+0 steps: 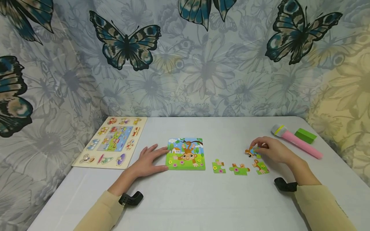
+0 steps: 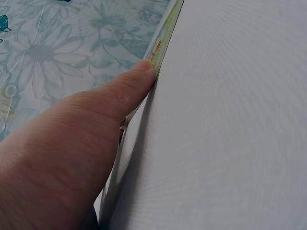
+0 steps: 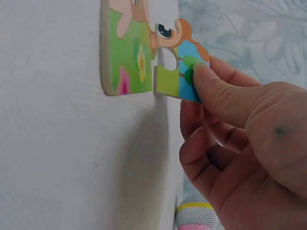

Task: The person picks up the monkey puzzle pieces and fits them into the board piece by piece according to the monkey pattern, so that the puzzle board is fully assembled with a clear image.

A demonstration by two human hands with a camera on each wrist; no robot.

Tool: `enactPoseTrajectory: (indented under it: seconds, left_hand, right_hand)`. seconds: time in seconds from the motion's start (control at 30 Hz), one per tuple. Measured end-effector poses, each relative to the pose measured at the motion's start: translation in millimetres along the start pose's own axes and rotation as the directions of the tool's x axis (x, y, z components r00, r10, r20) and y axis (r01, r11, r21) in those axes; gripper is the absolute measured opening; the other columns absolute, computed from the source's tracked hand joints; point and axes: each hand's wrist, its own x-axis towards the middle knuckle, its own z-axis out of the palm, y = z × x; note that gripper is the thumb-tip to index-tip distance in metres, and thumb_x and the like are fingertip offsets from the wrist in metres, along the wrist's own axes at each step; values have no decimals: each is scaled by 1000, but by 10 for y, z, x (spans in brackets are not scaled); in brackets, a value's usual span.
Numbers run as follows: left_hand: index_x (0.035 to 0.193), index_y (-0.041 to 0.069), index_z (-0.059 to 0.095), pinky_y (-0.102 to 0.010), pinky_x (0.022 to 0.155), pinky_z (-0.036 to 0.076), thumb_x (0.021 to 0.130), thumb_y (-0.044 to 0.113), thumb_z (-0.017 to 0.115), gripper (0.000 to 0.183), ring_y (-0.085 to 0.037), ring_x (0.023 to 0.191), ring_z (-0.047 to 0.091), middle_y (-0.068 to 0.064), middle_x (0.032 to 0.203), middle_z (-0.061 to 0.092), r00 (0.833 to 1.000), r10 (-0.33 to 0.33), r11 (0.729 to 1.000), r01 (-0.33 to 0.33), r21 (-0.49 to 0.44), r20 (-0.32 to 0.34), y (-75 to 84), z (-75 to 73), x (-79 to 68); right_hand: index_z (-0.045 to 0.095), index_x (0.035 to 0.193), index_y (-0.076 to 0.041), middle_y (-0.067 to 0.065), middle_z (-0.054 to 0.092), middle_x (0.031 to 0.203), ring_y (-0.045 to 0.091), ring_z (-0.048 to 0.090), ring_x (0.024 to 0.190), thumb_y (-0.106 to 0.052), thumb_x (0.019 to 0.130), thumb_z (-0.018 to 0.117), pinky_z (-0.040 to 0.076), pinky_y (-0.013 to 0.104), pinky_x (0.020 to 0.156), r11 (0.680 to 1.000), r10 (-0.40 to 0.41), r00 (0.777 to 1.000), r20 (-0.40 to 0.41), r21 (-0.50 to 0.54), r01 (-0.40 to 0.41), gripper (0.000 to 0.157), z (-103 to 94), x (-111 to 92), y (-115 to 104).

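My right hand [image 1: 273,150] pinches a jigsaw piece [image 3: 168,82] between thumb and fingers. The piece shows a monkey's eye with blue and green, and in the right wrist view it is tilted close beside another piece [image 3: 127,62] with flowers. Three loose pieces lie below and left of that hand: a monkey-hand piece [image 1: 261,168], a wide green one [image 1: 240,171] and a corner with a pink flower [image 1: 218,167]. My left hand [image 1: 147,163] lies with fingers spread at the left edge of a square monkey picture [image 1: 186,154], its thumb [image 2: 136,79] touching the edge.
A large cream picture board [image 1: 82,163] rests at the back left of the white table [image 1: 196,205]. At the right lie a pink toy microphone [image 1: 302,146] and a green block [image 1: 305,135]. A butterfly-patterned cloth [image 1: 202,80] hangs behind the table.
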Motion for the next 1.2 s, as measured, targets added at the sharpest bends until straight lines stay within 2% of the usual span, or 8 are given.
enactPoseTrajectory:
  seconds: [0.3,0.57,0.8,1.2]
  left_hand:
    - [147,18,55,-68,113,4,90,51,72,68,-42,149,21,-3,155,45,1000,-8,1000,8,9,-3,-2,9,8]
    - [147,18,56,-68,113,4,90,51,72,68,-41,149,21,-3,155,45,1000,-5,1000,5,3,-1,-1,12,10]
    - [147,16,56,-69,113,5,89,50,72,69,-42,148,22,-3,155,46,1000,-8,1000,8,-3,-2,12,-1,-11]
    - [147,17,55,-68,113,5,89,51,72,70,-41,149,21,-2,156,45,1000,-5,1000,5,-5,-2,-4,0,3]
  right_hand:
    - [70,108,-9,4,52,89,13,50,72,-7,98,67,44,27,63,997,-5,1000,15,73,4,11,0,4,-71]
    - [70,109,-9,4,51,89,12,47,67,-6,98,67,42,28,60,993,-49,998,38,107,45,12,89,76,-188]
    - [71,107,-15,4,52,91,13,47,66,-7,98,67,41,28,60,994,-32,995,99,109,21,13,266,237,-317]
    - [70,110,-14,3,53,90,15,48,69,-5,98,66,43,29,64,982,-145,978,148,140,124,16,523,589,-685]
